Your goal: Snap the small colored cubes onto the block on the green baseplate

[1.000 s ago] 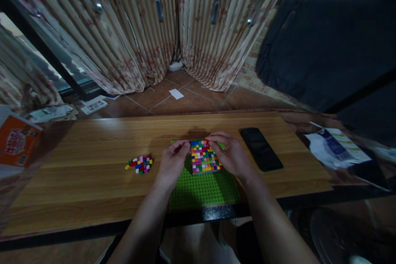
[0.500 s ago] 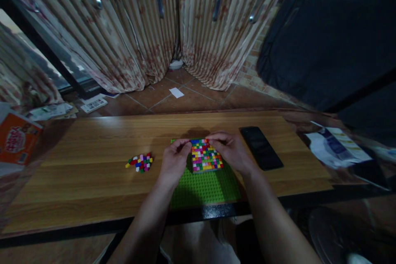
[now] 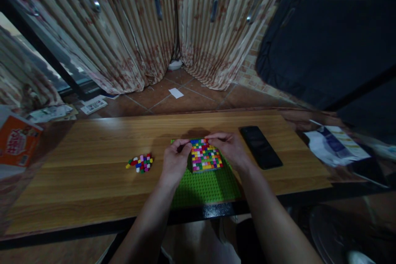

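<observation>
A green studded baseplate [image 3: 206,187] lies at the near edge of a wooden table [image 3: 93,181]. On its far half sits a square block of small multicoloured bricks [image 3: 205,157]. My left hand [image 3: 174,162] rests at the block's left side, fingers curled and pinched at its far left corner. My right hand [image 3: 230,149] lies along the right side, fingertips pressed on the far edge of the block. A small pile of loose coloured bricks [image 3: 140,163] lies on the table to the left of my left hand.
A black phone [image 3: 260,147] lies face up just right of my right hand. An orange box [image 3: 17,142] is at the far left, papers and a bag [image 3: 335,144] at the right. Striped curtains [image 3: 148,33] hang beyond the table over a tiled floor.
Both hands stay at the far edge of the brick block; the fingers have shifted slightly. The view has drifted a little. Nothing else has moved.
</observation>
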`<state>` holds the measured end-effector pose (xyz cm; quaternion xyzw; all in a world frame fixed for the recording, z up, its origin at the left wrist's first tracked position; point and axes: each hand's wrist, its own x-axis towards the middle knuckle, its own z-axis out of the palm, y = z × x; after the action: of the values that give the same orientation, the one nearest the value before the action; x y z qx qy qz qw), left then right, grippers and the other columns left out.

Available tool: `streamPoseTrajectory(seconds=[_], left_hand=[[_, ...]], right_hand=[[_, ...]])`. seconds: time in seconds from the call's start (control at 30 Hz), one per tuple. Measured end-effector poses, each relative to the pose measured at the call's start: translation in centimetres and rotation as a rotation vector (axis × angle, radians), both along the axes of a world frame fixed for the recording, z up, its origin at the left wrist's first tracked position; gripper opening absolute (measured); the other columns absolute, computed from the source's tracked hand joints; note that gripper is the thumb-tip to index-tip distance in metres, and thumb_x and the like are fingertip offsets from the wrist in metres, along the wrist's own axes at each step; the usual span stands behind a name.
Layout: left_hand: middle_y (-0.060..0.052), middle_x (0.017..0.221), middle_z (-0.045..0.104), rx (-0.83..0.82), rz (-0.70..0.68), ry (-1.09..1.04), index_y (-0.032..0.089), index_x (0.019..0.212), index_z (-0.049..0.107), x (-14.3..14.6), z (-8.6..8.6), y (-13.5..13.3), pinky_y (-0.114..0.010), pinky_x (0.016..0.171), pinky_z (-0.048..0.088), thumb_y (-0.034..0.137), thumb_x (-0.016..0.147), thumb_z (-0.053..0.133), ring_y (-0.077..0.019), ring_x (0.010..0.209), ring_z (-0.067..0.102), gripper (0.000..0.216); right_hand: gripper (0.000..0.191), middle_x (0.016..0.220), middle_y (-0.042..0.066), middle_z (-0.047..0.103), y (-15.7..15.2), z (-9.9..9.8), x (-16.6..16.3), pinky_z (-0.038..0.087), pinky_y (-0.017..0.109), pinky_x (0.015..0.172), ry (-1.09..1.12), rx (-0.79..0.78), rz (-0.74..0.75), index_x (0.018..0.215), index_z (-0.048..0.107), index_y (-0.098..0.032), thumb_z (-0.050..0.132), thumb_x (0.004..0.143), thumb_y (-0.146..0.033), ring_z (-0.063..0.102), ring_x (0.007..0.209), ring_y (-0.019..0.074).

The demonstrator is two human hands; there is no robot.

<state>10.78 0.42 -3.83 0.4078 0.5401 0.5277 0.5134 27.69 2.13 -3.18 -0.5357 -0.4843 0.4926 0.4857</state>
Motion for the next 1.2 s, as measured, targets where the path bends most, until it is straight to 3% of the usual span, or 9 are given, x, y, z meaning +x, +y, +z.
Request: streamPoseTrajectory(seconds=[0.2, 0.37, 0.43, 0.53, 0.63, 0.73, 0.87, 1.07, 1.2], left_hand=[[0.000, 0.069, 0.065, -0.057, -0.002, -0.041, 0.016, 0.077, 0.073, -0.1, 0.4, -0.2, -0.021, 0.057, 0.038, 0.028, 0.070, 0.073, -0.0104, 0.063, 0.052, 0.014], [0.003, 0.066, 0.059, -0.156, 0.052, -0.328, 0.015, 0.085, 0.071, -0.8, 1.8, -0.1, -0.018, 0.045, 0.029, 0.043, 0.066, 0.080, -0.0039, 0.049, 0.040, 0.035], [0.001, 0.072, 0.062, -0.169, 0.039, -0.505, 0.015, 0.085, 0.070, -1.3, 2.4, 0.1, -0.017, 0.051, 0.039, 0.047, 0.069, 0.078, -0.0050, 0.055, 0.048, 0.038], [-0.007, 0.086, 0.068, -0.161, -0.017, -0.706, 0.014, 0.089, 0.070, -1.7, 2.9, 0.2, -0.023, 0.074, 0.052, 0.052, 0.080, 0.065, -0.0120, 0.078, 0.063, 0.040], [-0.012, 0.104, 0.070, -0.119, -0.070, -0.788, 0.014, 0.098, 0.070, -1.7, 3.3, 0.1, -0.030, 0.093, 0.051, 0.055, 0.085, 0.057, -0.0194, 0.102, 0.064, 0.046], [-0.012, 0.113, 0.069, -0.089, -0.124, -0.819, 0.015, 0.104, 0.069, -1.6, 3.4, -0.2, -0.033, 0.100, 0.047, 0.059, 0.085, 0.055, -0.0217, 0.114, 0.061, 0.050], [-0.012, 0.117, 0.068, -0.052, -0.160, -0.787, 0.017, 0.106, 0.068, -1.7, 3.6, -0.4, -0.036, 0.104, 0.045, 0.063, 0.084, 0.055, -0.0241, 0.122, 0.057, 0.052], [-0.014, 0.124, 0.066, 0.016, -0.194, -0.765, 0.016, 0.111, 0.067, -1.4, 3.8, -0.8, -0.041, 0.111, 0.039, 0.062, 0.084, 0.056, -0.0280, 0.129, 0.053, 0.055], [-0.013, 0.127, 0.065, 0.057, -0.212, -0.753, 0.015, 0.114, 0.066, -1.3, 3.9, -1.0, -0.039, 0.113, 0.035, 0.062, 0.086, 0.052, -0.0269, 0.129, 0.053, 0.056]], right_hand=[[0.016, 0.071, 0.004, 0.075, 0.1, -0.2, -0.2, 0.050, 0.031, 0.062, -0.005, 0.005, -0.014, 0.072, 0.078, -0.019, 0.074, 0.063, -0.032, 0.065, 0.064, 0.0167], [0.023, 0.087, 0.005, 0.078, -0.1, -0.5, 0.1, 0.054, 0.035, 0.074, -0.001, 0.063, -0.036, 0.086, 0.077, -0.021, 0.074, 0.065, -0.030, 0.069, 0.076, 0.0182], [0.019, 0.089, 0.004, 0.077, -0.3, -0.3, 0.2, 0.055, 0.036, 0.076, -0.016, 0.158, -0.125, 0.086, 0.076, -0.022, 0.074, 0.068, -0.030, 0.069, 0.079, 0.0184], [0.008, 0.085, 0.003, 0.074, -0.8, 0.7, -0.3, 0.054, 0.035, 0.076, -0.118, 0.374, -0.239, 0.082, 0.075, -0.024, 0.071, 0.076, -0.027, 0.068, 0.080, 0.0185], [0.008, 0.084, 0.002, 0.072, -1.7, 2.2, -1.8, 0.053, 0.033, 0.075, -0.239, 0.536, -0.170, 0.084, 0.074, -0.026, 0.066, 0.083, -0.024, 0.067, 0.082, 0.0180], [0.009, 0.083, 0.001, 0.070, -2.6, 3.3, -3.8, 0.052, 0.032, 0.074, -0.326, 0.543, 0.020, 0.087, 0.074, -0.026, 0.065, 0.086, -0.023, 0.065, 0.079, 0.0167], [0.012, 0.094, 0.003, 0.072, -3.2, 3.4, -5.9, 0.050, 0.038, 0.083, -0.526, 0.507, 0.172, 0.095, 0.073, -0.027, 0.064, 0.088, -0.022, 0.065, 0.092, 0.0207], [0.010, 0.097, 0.005, 0.072, -3.4, 2.5, -6.7, 0.048, 0.039, 0.086, -0.649, 0.473, 0.097, 0.093, 0.070, -0.024, 0.064, 0.087, -0.019, 0.064, 0.095, 0.0228], [0.009, 0.094, 0.004, 0.071, -3.6, 3.0, -6.7, 0.048, 0.036, 0.082, -0.631, 0.483, 0.091, 0.089, 0.069, -0.024, 0.061, 0.088, -0.018, 0.065, 0.091, 0.0206]])
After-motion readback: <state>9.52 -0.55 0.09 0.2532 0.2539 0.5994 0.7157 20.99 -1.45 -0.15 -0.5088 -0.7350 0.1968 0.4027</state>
